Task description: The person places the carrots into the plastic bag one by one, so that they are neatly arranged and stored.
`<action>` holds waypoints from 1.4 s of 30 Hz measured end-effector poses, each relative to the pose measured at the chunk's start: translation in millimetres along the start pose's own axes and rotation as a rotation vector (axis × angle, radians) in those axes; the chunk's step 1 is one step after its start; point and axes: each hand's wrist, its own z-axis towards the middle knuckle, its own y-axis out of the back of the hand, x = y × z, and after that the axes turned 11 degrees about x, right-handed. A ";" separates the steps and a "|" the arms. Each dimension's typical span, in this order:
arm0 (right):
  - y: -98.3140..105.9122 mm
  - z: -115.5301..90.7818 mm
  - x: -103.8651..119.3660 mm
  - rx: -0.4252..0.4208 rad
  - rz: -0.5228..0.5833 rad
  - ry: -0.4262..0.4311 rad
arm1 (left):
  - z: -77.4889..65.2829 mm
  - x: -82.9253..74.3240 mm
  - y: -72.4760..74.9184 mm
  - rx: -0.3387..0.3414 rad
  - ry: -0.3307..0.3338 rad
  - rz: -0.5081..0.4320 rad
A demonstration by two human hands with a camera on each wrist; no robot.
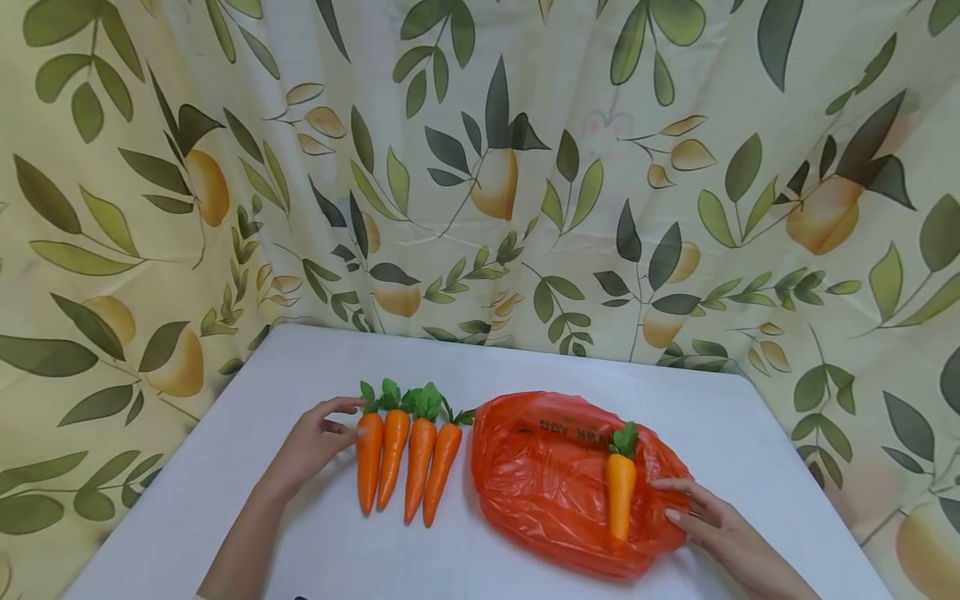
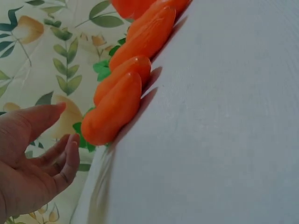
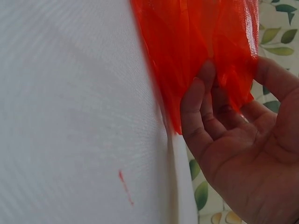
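Several orange carrots [image 1: 421,462] with green leafy tops lie side by side on the white table. My left hand [image 1: 318,437] is at the top of the leftmost carrot [image 1: 368,467], thumb and fingers parted. In the left wrist view, a gap shows between the left hand [image 2: 39,154] and that nearest carrot [image 2: 114,109]. To the right of the row, a red plastic bag [image 1: 540,483] lies with its mouth spread. One lighter orange carrot [image 1: 620,492] rests at its right side. My right hand [image 1: 708,525] holds the bag's right edge, its fingers curled around the plastic [image 3: 233,70].
The white table [image 1: 360,558] runs back to a curtain [image 1: 480,208] printed with leaves and fruit, which also hangs along both sides. Dark lettering shows on the bag's far inner wall. A small red streak [image 3: 125,186] shows on the white surface in the right wrist view.
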 end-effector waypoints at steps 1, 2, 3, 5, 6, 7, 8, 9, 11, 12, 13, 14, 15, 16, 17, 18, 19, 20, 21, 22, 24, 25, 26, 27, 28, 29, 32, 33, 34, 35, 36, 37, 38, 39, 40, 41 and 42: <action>0.1 0.4 -0.3 0.003 -0.001 0.004 | -0.8 1.6 1.0 0.008 0.002 -0.010; 0.3 0.7 -0.6 0.008 -0.002 0.011 | -1.3 2.9 1.7 0.017 0.006 -0.024; 0.5 0.9 -0.8 0.012 -0.001 0.015 | -1.7 4.1 2.1 0.030 0.009 -0.041; 1.1 1.2 -1.3 0.017 0.001 0.020 | -2.3 5.9 1.4 0.056 0.014 -0.060; 1.4 1.2 -1.4 0.019 0.004 0.022 | -2.4 6.5 0.6 0.068 0.018 -0.067; 1.4 1.1 -1.4 0.020 0.005 0.025 | -2.3 7.0 -0.4 0.078 0.023 -0.070; 1.2 1.0 -1.5 0.019 0.007 0.023 | -2.2 7.3 -1.6 0.085 0.031 -0.070; 1.1 0.9 -1.3 0.019 0.010 0.024 | -2.2 7.3 -3.0 0.091 0.040 -0.067; 0.3 0.6 -1.0 0.017 0.010 0.024 | -1.9 7.6 -5.6 0.092 0.055 -0.050; -0.1 0.4 -0.6 0.017 0.010 0.024 | -1.8 7.8 -6.9 0.092 0.062 -0.039; -0.6 0.3 -0.4 0.015 0.008 0.022 | -1.6 8.1 -8.0 0.093 0.068 -0.030; -0.9 0.3 -0.2 0.013 0.009 0.019 | -1.5 8.3 -9.2 0.095 0.072 -0.024; -1.1 0.4 0.2 0.010 0.008 0.015 | -1.3 9.0 -10.2 0.096 0.075 -0.019; -1.2 0.5 0.5 0.007 0.005 0.012 | -1.1 9.7 -11.2 0.097 0.077 -0.015; -1.4 0.5 0.8 0.004 0.006 0.008 | -1.0 10.1 -12.0 0.101 0.078 -0.013; -1.5 0.7 1.3 0.000 0.008 0.005 | -1.0 10.2 -12.8 0.103 0.078 -0.013; -1.7 0.8 1.8 -0.006 0.010 0.000 | -1.0 10.4 -13.5 0.104 0.079 -0.012; -1.9 0.9 2.3 -0.010 0.013 -0.004 | -1.1 10.3 -14.1 0.105 0.079 -0.011; -2.1 0.9 2.8 -0.014 0.014 -0.008 | -1.3 10.2 -14.5 0.106 0.079 -0.008; -2.4 0.9 3.1 -0.017 0.014 -0.009 | -1.5 9.9 -14.8 0.106 0.077 -0.006; -3.4 0.9 3.6 -0.025 0.015 -0.015 | -1.8 9.4 -14.9 0.106 0.070 -0.001; -3.7 1.0 3.7 -0.024 0.013 -0.012 | -2.0 9.2 -14.8 0.108 0.065 0.003; -4.1 0.9 3.8 -0.024 0.012 -0.011 | -2.0 8.7 -14.6 0.109 0.057 0.005; -4.6 0.8 3.8 -0.022 0.011 -0.008 | -1.8 8.6 -14.5 0.109 0.049 0.008; -5.0 0.6 3.7 -0.021 0.008 -0.005 | -1.6 8.3 -14.3 0.110 0.039 0.013; -5.3 0.2 3.7 -0.019 0.008 -0.002 | -1.3 8.2 -14.1 0.113 0.030 0.016; -6.0 -1.4 3.4 -0.016 0.010 0.003 | 0.0 7.7 -14.1 0.119 0.005 0.029; -6.1 -1.9 3.3 -0.017 0.010 0.004 | 0.3 7.6 -14.2 0.118 0.003 0.034; -6.1 -2.3 3.0 -0.017 0.008 0.004 | 0.6 7.6 -14.3 0.118 0.001 0.038; -6.0 -2.5 2.9 -0.016 0.009 0.004 | 0.8 7.7 -14.4 0.117 0.002 0.042; -5.9 -2.5 2.7 -0.016 0.010 0.004 | 1.0 7.7 -14.7 0.113 0.006 0.044; -5.7 -2.5 2.4 -0.018 0.008 0.001 | 0.9 7.4 -15.2 0.108 0.014 0.042; -5.5 -2.5 2.2 -0.019 0.009 -0.001 | 1.0 7.6 -15.6 0.104 0.022 0.040; -5.1 -2.3 1.9 -0.019 0.009 -0.002 | 0.9 7.6 -15.9 0.099 0.029 0.039; -4.7 -2.1 1.8 -0.019 0.008 -0.002 | 0.8 7.8 -16.2 0.092 0.036 0.038; -4.2 -1.9 1.7 -0.019 0.008 -0.002 | 0.5 7.8 -16.5 0.084 0.042 0.036; -3.7 -1.8 1.6 -0.019 0.008 -0.001 | 0.2 7.7 -16.8 0.076 0.049 0.029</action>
